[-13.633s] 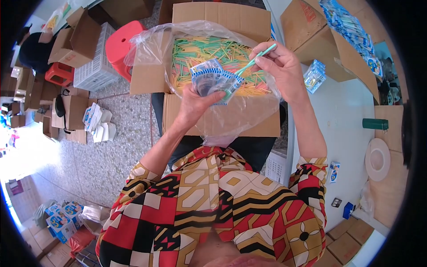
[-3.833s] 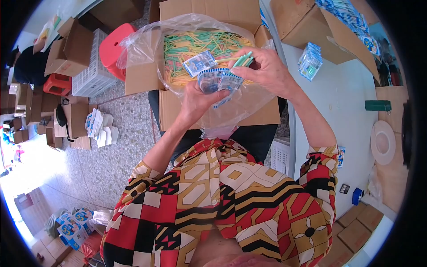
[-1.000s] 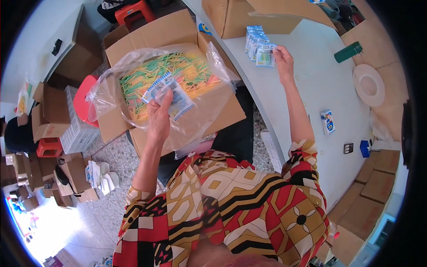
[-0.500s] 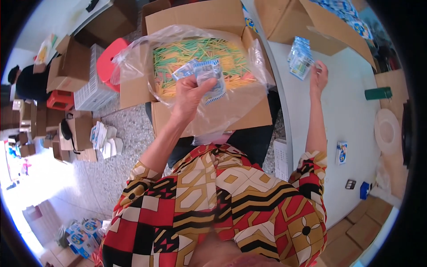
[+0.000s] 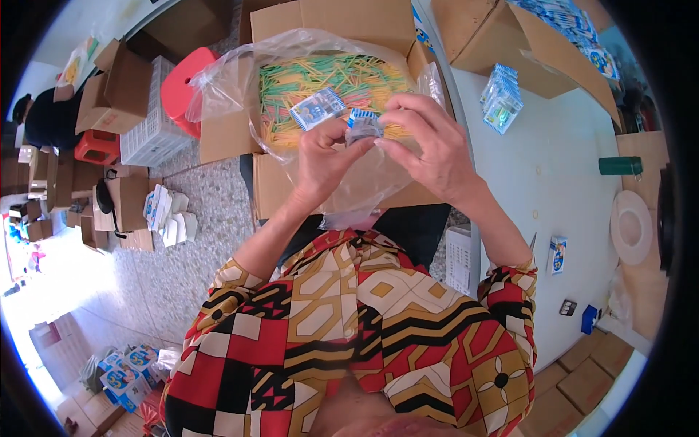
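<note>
Small blue packets pinched between both hands' grip

Small blue-white printed packets w/ both hands over open brown cardboard box; stack of same packets on white desk; single blue-white-yellow packet near desk edge.

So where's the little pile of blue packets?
The small stack of blue packets stands on the pale table to the person's right, beside the open brown cardboard box, past the right hand.
</note>
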A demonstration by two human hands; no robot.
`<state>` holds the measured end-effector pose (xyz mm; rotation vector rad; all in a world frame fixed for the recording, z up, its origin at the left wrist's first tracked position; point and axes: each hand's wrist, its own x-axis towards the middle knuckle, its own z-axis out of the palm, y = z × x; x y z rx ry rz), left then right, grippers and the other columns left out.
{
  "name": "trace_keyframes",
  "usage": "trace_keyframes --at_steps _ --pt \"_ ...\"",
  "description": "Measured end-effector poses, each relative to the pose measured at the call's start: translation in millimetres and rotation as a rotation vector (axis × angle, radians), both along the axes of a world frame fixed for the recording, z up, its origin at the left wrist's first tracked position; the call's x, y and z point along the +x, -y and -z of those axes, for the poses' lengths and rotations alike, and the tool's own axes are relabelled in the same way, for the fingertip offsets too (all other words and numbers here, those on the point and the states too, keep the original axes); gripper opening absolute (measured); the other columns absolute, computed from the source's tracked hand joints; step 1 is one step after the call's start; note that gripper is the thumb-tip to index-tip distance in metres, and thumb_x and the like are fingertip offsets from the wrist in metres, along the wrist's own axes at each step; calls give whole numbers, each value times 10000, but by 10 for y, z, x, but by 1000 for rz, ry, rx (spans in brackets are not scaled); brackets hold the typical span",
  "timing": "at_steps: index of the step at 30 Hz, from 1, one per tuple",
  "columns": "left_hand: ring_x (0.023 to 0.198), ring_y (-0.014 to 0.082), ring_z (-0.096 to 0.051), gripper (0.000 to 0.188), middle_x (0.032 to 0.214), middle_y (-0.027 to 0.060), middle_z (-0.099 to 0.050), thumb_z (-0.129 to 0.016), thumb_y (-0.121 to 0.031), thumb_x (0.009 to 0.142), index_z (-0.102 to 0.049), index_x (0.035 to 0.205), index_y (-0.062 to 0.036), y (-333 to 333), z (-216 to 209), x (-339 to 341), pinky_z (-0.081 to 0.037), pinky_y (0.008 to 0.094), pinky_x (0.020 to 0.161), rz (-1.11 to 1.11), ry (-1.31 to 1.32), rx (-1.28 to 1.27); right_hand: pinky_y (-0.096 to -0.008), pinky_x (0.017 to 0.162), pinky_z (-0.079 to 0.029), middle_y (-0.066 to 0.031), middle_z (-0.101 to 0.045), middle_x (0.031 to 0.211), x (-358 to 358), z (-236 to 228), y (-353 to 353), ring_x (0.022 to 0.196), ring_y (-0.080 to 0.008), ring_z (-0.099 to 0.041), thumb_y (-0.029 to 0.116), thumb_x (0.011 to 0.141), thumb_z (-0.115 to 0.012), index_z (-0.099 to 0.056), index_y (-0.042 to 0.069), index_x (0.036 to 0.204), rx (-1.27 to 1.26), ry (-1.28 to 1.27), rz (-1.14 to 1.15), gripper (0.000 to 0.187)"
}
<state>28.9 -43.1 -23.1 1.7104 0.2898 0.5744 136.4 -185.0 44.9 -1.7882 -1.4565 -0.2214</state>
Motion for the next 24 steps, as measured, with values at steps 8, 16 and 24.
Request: trace_keyframes --at_steps 8,16,24 --pt "507 63 -423 181 550 39 -525 -752 -121 701 -621 709 4 12 120 -113 -368 246 466 -71 41 60 -346 786 -488 -76 -572 1027 -5 70 -84 932 -254 -589 33 662 -725 -574 47 928 -89 51 31 306" --pt "474 91 -407 201 532 69 -499 -757 -114 687 -597 676 8 24 165 -149 -354 262 442 -102 67 64 -339 796 -480 -83 -562 1080 -45 145 -125 942 -259 -579 -2 645 -725 -580 46 932 -15 111 -27 325" --pt "452 111 -426 239 534 114 -512 -758 -136 679 -579 656 21 85 54 -194 -371 293 434 -99 -35 219 -335 785 -478 -84 -559 1083 -83 251 -74 933 -247 -572 -31 617 -725 -604 44 962 -78 83 -70 374"
